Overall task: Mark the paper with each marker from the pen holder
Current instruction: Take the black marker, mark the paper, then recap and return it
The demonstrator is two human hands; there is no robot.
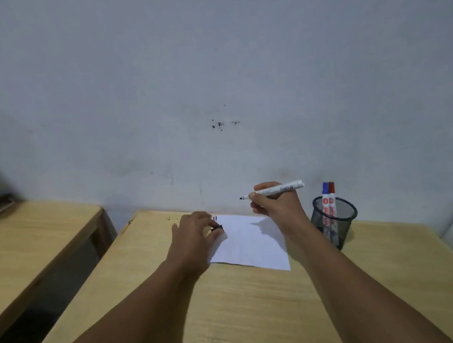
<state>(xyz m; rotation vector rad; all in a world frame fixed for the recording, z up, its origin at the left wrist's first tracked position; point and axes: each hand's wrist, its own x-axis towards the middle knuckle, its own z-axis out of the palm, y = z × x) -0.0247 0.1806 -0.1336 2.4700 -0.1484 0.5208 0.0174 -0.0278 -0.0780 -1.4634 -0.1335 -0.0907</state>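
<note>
White paper (251,241) lies on the wooden table (234,310). My right hand (276,205) has its grip closed around an uncapped black marker (273,189) above the paper. My left hand (194,237) pinches the black cap (217,228) at the paper's edge. Blue marker (326,197) and red marker (332,196) stand in the mesh pen holder (335,221).

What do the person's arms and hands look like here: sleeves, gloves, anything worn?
Both forearms are bare as far as the frame shows: no sleeves in view. The left hand and right hand have no gloves. No watch, bracelet or ring is visible; the image is too soft to rule out a thin ring.
</note>
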